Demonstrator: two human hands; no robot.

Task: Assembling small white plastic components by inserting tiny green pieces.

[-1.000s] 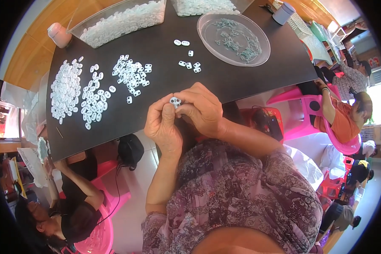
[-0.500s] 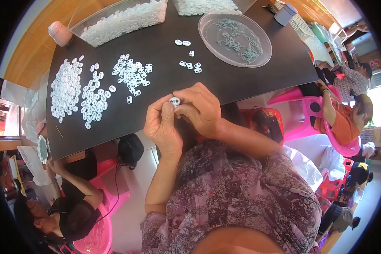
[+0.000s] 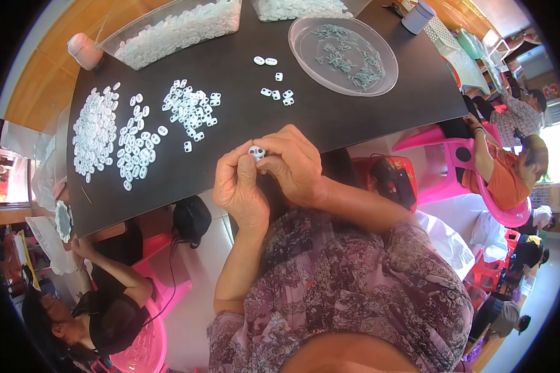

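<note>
Just off the table's near edge, my left hand [image 3: 242, 189] and my right hand [image 3: 295, 163] meet with fingertips pinched around one small white piece with dark spots [image 3: 256, 151]. Both hands are closed on it, and the fingers cover part of its lower side. Beyond them on the dark table [image 3: 230, 133] lies a pile of small white pieces with dark openings [image 3: 190, 105]. Left of that are loose white oval pieces with dark marks [image 3: 137, 152] and a denser heap of white ovals [image 3: 95, 130]. A few similar pieces [image 3: 277, 94] lie ahead of my right hand.
A round clear tray [image 3: 298, 62] with small grey-green parts stands far right. Long clear bins [image 3: 186, 38] of white pieces line the back. A pink bottle [image 3: 84, 51] and a lidded grey container [image 3: 418, 17] stand at the corners. Co-workers sit left [image 3: 115, 280] and right [image 3: 504, 180].
Both hands keep their pinch on the small white piece, with only a slight shift of the fingers. The whole table view has moved a little up and left.
</note>
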